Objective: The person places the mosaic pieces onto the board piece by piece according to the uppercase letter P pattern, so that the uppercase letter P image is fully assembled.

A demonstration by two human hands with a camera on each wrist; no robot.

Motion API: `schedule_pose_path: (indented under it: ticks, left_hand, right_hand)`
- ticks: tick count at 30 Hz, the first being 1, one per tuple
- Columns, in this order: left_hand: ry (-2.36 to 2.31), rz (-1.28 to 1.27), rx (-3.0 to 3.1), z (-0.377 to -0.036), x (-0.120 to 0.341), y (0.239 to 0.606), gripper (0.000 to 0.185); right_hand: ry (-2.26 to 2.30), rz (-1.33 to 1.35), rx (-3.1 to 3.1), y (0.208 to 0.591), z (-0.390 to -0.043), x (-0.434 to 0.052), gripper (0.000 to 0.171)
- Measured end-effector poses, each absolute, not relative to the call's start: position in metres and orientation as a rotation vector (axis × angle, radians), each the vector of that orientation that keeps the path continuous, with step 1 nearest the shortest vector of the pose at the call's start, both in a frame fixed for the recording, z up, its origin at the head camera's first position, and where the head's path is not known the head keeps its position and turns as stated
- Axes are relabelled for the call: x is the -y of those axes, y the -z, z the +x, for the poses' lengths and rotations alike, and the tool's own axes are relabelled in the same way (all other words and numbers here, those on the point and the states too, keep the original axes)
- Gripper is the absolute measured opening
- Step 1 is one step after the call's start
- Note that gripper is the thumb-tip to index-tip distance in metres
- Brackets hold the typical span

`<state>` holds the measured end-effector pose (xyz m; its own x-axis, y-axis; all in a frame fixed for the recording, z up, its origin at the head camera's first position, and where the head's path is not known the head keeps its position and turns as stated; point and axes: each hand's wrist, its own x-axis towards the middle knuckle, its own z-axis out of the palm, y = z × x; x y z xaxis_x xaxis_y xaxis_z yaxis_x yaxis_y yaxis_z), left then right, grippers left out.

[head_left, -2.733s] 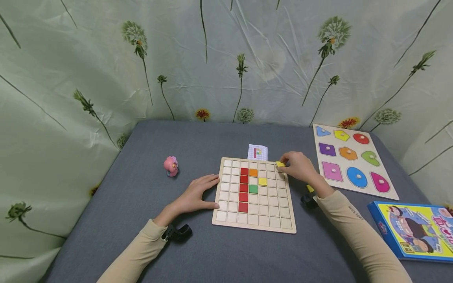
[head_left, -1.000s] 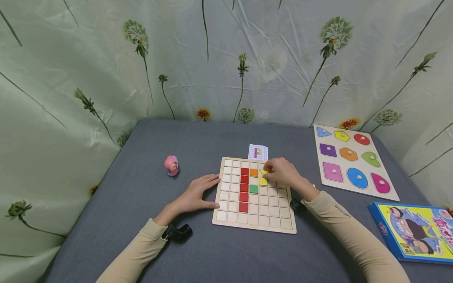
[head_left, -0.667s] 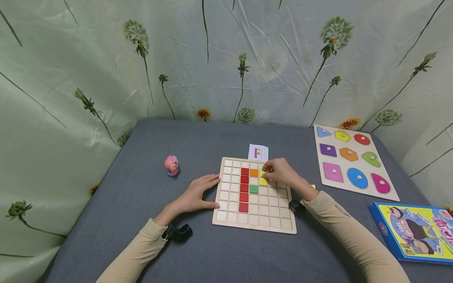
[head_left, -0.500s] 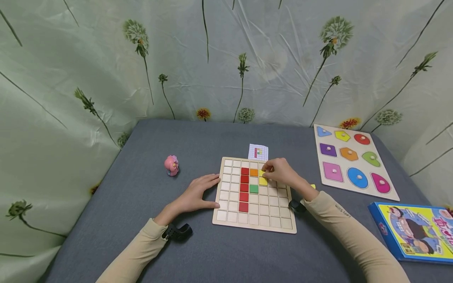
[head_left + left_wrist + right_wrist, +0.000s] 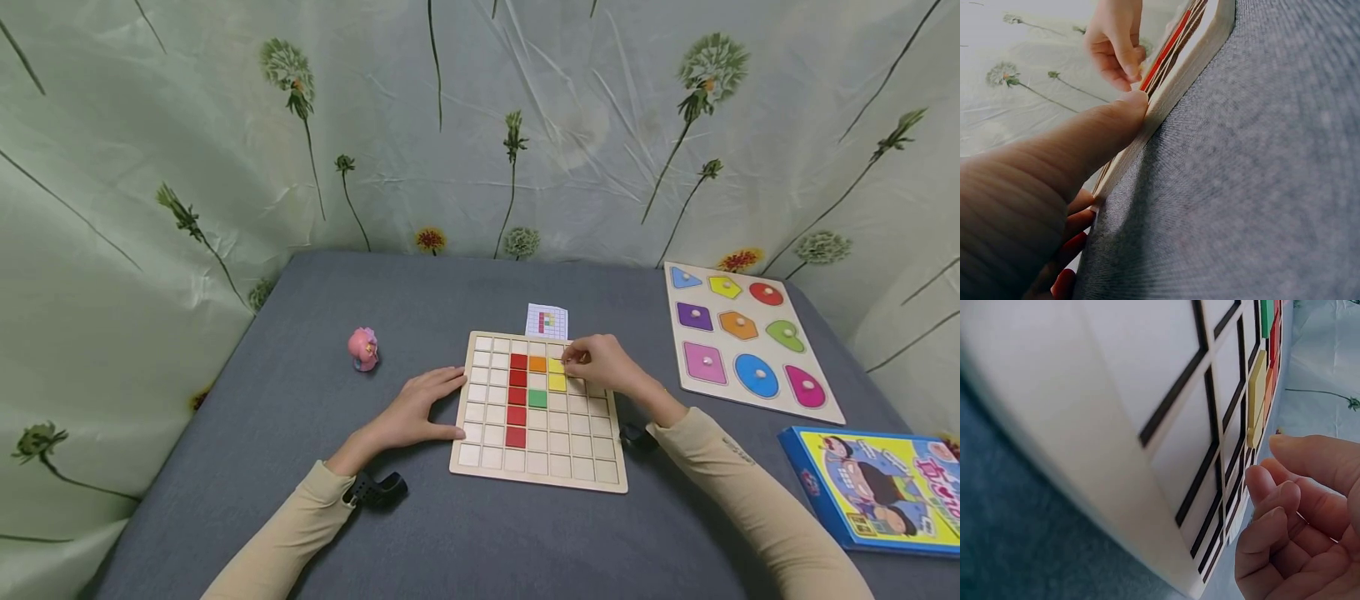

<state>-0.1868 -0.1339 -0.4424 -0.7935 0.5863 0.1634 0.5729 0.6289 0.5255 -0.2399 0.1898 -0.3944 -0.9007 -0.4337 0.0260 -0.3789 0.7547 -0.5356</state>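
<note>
We see our two arms in long, close-fitting beige sleeves that reach down to the wrists. Our left hand (image 5: 416,410) and right hand (image 5: 607,367) are bare, with no rings or gloves. A small black device with a rounded body is strapped under each wrist, at the cuff. The right sleeve carries a short line of small dark lettering along the forearm, too small to read. Soft creases run across both sleeves near the elbows.

We now see the yellow tile (image 5: 556,365) lying in the board (image 5: 537,479) beside the orange tile (image 5: 537,363), and our right hand (image 5: 604,367) lets go, fingers loosely curled just beside it.
</note>
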Motion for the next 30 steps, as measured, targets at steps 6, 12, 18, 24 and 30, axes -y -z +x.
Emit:
schedule_pose_path:
  ticks: [6, 12, 18, 24, 30]
  left_hand:
    - [-0.897, 1.004, -2.812, -0.187, 0.134, 0.442, 0.079]
    - [-0.906, 1.015, -2.81, -0.187, 0.134, 0.443, 0.079]
    - [-0.903, 1.005, -2.802, -0.187, 0.133, 0.442, 0.078]
    - [-0.897, 1.014, -2.805, -0.186, 0.133, 0.44, 0.078]
    - [-0.893, 1.006, -2.803, -0.186, 0.133, 0.439, 0.078]
  right_hand:
    - [0.818, -0.665, -2.874, 0.394, -0.237, -0.197, 0.013]
    - [0.804, -0.665, -2.883, 0.393, -0.232, -0.206, 0.014]
    - [0.785, -0.665, -2.9, 0.392, -0.229, -0.216, 0.011]
    - [0.789, -0.653, -2.917, 0.391, -0.223, -0.229, 0.009]
    - [0.787, -0.593, -2.928, 0.391, -0.22, -0.24, 0.012]
